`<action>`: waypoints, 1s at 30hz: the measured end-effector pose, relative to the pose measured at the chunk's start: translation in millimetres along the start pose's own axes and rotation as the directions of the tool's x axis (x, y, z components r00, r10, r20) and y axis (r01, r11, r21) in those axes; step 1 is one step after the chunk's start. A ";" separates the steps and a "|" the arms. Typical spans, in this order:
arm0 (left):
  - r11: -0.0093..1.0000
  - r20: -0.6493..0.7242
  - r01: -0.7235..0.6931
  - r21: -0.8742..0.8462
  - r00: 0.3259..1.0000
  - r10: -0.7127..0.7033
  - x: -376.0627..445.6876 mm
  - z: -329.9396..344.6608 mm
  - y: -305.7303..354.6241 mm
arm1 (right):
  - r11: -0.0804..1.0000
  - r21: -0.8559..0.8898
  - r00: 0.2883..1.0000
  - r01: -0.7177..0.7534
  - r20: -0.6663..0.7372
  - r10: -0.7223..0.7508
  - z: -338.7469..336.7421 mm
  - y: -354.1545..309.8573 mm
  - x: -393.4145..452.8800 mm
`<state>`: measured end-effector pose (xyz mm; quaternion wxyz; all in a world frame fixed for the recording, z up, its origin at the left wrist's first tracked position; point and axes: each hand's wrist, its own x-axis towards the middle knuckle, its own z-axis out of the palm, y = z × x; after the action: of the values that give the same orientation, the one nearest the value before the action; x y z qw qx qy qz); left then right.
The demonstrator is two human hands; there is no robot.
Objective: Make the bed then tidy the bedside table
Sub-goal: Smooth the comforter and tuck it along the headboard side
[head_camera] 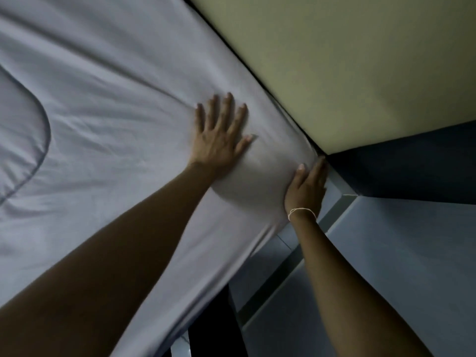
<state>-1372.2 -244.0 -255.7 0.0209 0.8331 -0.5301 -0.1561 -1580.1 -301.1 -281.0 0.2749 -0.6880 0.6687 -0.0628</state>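
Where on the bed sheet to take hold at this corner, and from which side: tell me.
Take the bed sheet by its hanging edge just below the mattress corner, coming from the open side where the right hand presses it. There the cloth drapes loose, which probably leaves a fold to pinch. On top, under the flat left hand, it lies stretched, and the wall blocks the far side.

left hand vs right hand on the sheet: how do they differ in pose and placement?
The left hand lies flat on top of the sheet, fingers spread; the right hand is edge-on at the mattress corner, fingertips pushed toward the gap by the wall. The right wrist wears a thin white string; the left wrist is bare. Both press the same sheet with straight fingers, gripping nothing.
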 end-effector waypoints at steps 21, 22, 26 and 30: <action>0.834 -0.299 0.492 -0.249 0.780 -0.550 -81.4 -19.5 -153.5 | 0.690 -0.038 0.688 0.722 -0.059 -0.723 29.8 -116.5 -38.0; 0.805 -0.282 0.550 -0.224 0.754 -0.594 -84.8 -17.4 -166.1 | 0.678 -0.087 0.680 0.729 -0.013 -0.733 42.4 -126.3 -36.7; 0.857 -0.214 0.499 -0.132 0.829 -0.516 -96.4 -1.3 -159.2 | 0.759 -0.304 0.794 0.575 -0.013 -0.607 58.5 -113.4 -13.3; 0.957 -0.182 0.281 -0.072 0.940 -0.289 -111.4 9.4 -94.7 | 0.803 -0.385 0.869 0.454 -0.005 -0.494 25.7 -52.1 1.2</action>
<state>-1335.2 -102.2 -257.1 0.0672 0.9115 -0.3959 -0.0889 -1522.1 -297.0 -278.9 0.0795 -0.8683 0.4882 -0.0380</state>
